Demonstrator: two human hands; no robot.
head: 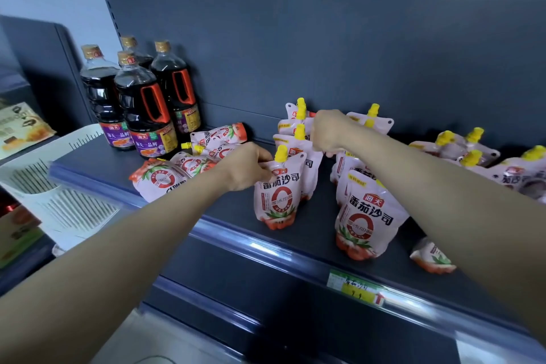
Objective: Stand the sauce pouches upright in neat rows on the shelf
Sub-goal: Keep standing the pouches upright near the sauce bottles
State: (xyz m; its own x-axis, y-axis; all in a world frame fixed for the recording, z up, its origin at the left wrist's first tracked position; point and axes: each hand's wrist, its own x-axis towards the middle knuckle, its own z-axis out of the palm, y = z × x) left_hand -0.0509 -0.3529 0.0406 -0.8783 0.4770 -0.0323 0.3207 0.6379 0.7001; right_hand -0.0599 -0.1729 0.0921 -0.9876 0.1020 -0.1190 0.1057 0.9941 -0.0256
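Note:
Pink tomato sauce pouches with yellow caps stand on the dark shelf [310, 233]. My left hand [245, 165] grips the top left corner of the front upright pouch [277, 198] of the left row. My right hand [329, 131] is closed on a pouch [339, 162] at the back of the second row, whose front pouch [365, 219] stands upright. Several pouches lie flat in a heap [189, 162] left of my left hand. More pouches [472, 151] lean at the right, and one [432, 257] lies near the front edge under my right forearm.
Several dark soy sauce bottles [141, 103] with orange handles stand at the shelf's back left. A white plastic basket [59, 186] sits to the left below. The shelf's front rail carries a green and yellow price tag [354, 287].

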